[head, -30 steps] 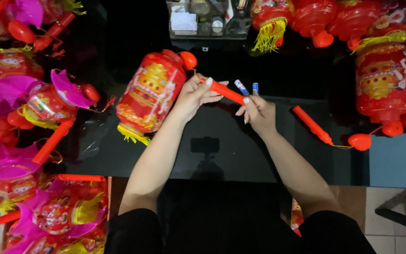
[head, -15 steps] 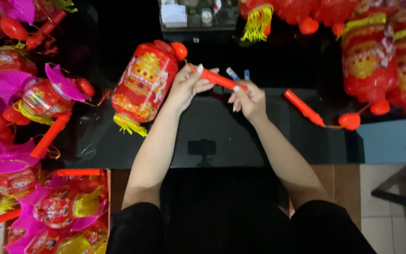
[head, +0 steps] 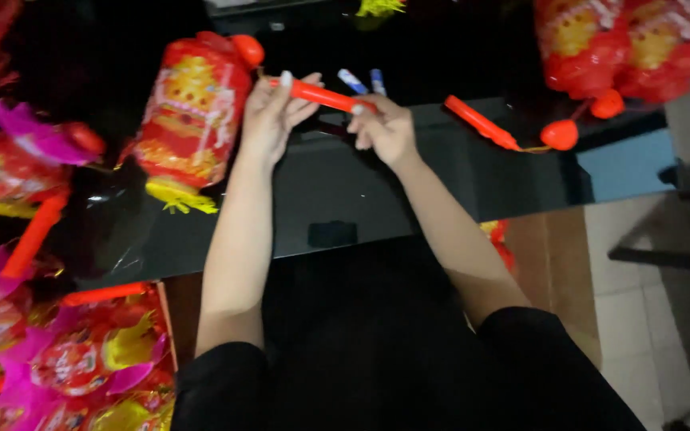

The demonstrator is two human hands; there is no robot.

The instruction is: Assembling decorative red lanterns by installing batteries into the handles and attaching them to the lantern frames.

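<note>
Both my hands hold one red plastic handle stick over a dark glass table. My left hand grips its left end, next to a red and gold toy lantern with a yellow tassel that lies on the table. My right hand pinches the stick's right end. Two small batteries, blue and white, lie just beyond my right hand.
Another red handle stick with a round cap lies to the right, by more red lanterns. Pink and red lanterns pile up at the left and in a box below. Tiled floor shows at the right.
The view has shifted, so everything sits higher in the frame. My hands still hold the red stick, and they have closed in on it beside the lantern.
</note>
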